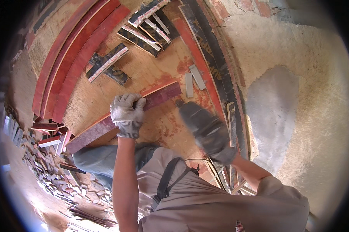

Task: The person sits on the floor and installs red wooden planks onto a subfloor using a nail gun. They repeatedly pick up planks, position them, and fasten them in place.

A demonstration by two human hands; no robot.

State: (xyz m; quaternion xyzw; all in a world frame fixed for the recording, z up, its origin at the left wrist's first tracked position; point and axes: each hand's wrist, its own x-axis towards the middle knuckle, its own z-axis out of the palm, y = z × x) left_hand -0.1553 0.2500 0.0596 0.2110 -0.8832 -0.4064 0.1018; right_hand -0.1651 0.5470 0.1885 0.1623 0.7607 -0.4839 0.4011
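Observation:
A long, narrow purple-red board (163, 95) lies slantwise across the tan work surface in front of me. My left hand (127, 110), in a pale knitted glove, is closed around its middle, with the fingers over the far edge. To the right, my right hand (217, 141) is smeared by motion, close to the board's right end but apart from it. A dark grey blurred shape (199, 119) reaches forward from it; whether this is glove or a held tool, I cannot make out. Two small grey strips (193, 80) lie beyond the board's right end.
Long red boards (72, 65) curve along the left side. Black boards (217, 58) line the right, beside a plastered wall (309, 100). Short black pieces with pale edges (108, 63) lie at the back. Many offcuts (54, 174) are heaped on the lower left.

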